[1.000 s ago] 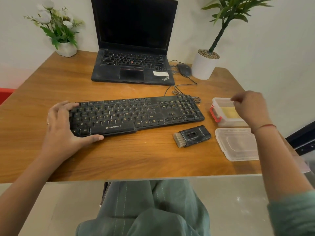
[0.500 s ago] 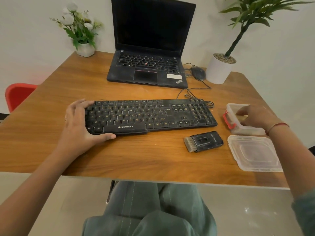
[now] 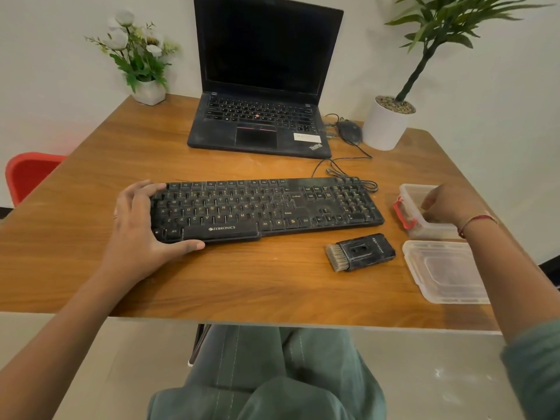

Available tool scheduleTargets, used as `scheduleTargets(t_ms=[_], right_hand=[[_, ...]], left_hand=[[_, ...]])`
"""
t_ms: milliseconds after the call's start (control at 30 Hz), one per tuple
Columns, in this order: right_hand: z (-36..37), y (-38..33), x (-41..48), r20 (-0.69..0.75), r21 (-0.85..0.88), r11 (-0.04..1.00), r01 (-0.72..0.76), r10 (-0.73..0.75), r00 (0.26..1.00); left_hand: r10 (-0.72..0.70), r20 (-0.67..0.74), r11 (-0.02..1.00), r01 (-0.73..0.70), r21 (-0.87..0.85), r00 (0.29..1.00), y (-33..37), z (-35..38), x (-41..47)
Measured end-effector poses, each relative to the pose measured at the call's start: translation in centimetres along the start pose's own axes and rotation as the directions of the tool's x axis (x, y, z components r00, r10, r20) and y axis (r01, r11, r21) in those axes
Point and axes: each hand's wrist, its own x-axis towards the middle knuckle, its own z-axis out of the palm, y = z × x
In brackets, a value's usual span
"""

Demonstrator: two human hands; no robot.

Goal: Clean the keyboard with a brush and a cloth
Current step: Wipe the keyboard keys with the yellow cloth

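Wood-grain counter (image 3: 242, 286) against a pale wall carries all of it, and the coming move turns on the right hand (image 3: 445, 204). That hand hangs over the open plastic tub (image 3: 414, 187) near the counter's right edge, knuckles up and fingers curled down into it. Whether they pinch anything cannot be told, since the hand hides the tub's inside, and no cloth shows anywhere in view. Just toward the near edge from the tub lies its loose lid (image 3: 448, 274), flat on the wood. To the near-left of the right hand lies the brush (image 3: 360, 253), touching nothing, between the lid and the front edge of the keyboard (image 3: 266, 207). Its long axis runs roughly along the counter's near edge, slightly slanted. The bristles point left and the black body end points right toward the lid, so the graspable end faces the right hand, which is much the nearer of the two. The keyboard lies mid-counter, long axis left to right, its cable trailing from the far right corner. The left hand (image 3: 139, 225) clasps its left end, fingers laid over the far-left corner and thumb pressed along the front edge, which I judge steadies it for brushing. Beyond, at the far edge, a laptop (image 3: 263, 86) stands open.
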Motion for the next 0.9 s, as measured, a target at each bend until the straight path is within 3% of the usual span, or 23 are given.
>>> scheduleTargets(t_ms=[200,300,433,533,667,767,833,900], right_hand=[[-0.8,0.8,-0.9,-0.068,-0.035,0.999,0.013,-0.016,0.998],[-2.8,1.1,-1.9,-0.154,0.137,0.991,0.0,0.021,0.988],[-6.1,0.8,-3.8,-0.296,0.343,0.934,0.102,0.005,0.955],[-8.8,-0.6,-5.3,-0.335,0.583,0.787,0.203,0.005,0.942],[-10.7,-4.1,-7.0,-0.277,0.856,0.427,0.291,-0.096,0.956],[-9.6,-7.2,-7.7,-0.208,0.946,0.201,0.255,-0.226,0.952],[-8.1,-9.1,-7.9,-0.091,0.975,0.166,0.145,-0.296,0.951],[-6.5,-11.1,-8.1,0.072,0.979,0.202,0.0,-0.352,0.933]], left_hand=[[-0.021,0.005,1.0,0.021,0.007,1.0,0.5,-0.1,-0.1],[-0.022,0.006,1.0,0.022,-0.002,1.0,0.4,-0.2,-0.1],[-0.032,0.012,0.999,0.032,-0.003,0.999,0.4,-0.1,-0.2],[-0.024,0.02,1.0,0.024,-0.003,1.0,0.5,-0.2,-0.2],[-0.035,0.034,0.999,0.035,-0.003,0.999,0.6,-0.3,-0.3],[-0.022,0.033,1.0,0.023,-0.012,0.999,0.3,-0.4,-0.2],[-0.023,0.035,0.999,0.023,-0.024,0.999,0.3,-0.4,-0.2],[-0.055,0.031,0.996,0.057,-0.061,0.998,0.2,-0.7,-0.2]])
